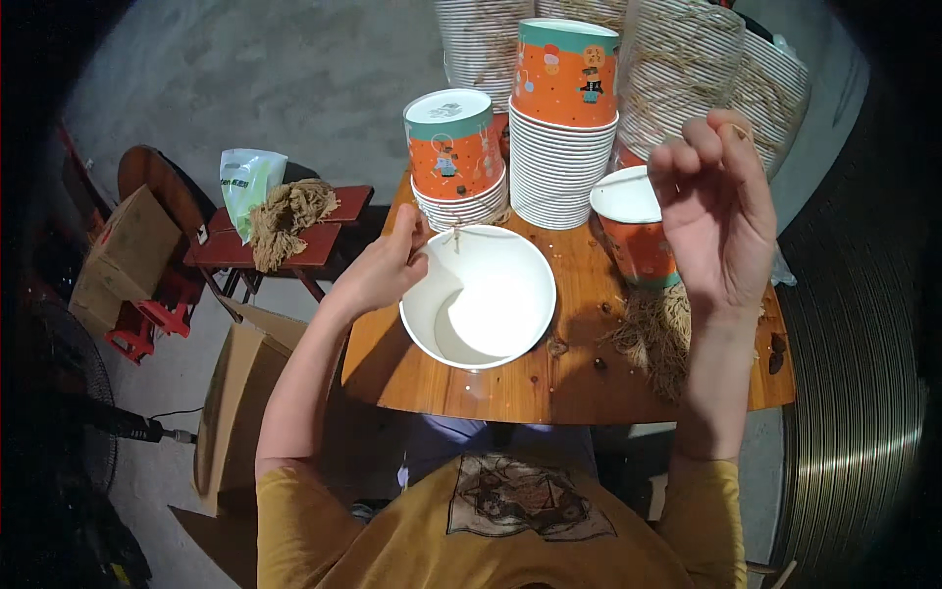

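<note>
While the left hand (388,267) curls at the left rim of an open, white-lined paper tub (505,309), the right hand (721,201) is raised to the right, its fingers bent toward the thumb. Whether the left grips the rim, or the right pinches anything, I cannot tell. The tub sits mouth up near the front of a wooden table (446,383), a thin strand (456,236) crossing its far rim. Behind stand upside-down orange-and-green tubs (564,83); frayed twine (653,344) lies beside the right forearm.
</note>
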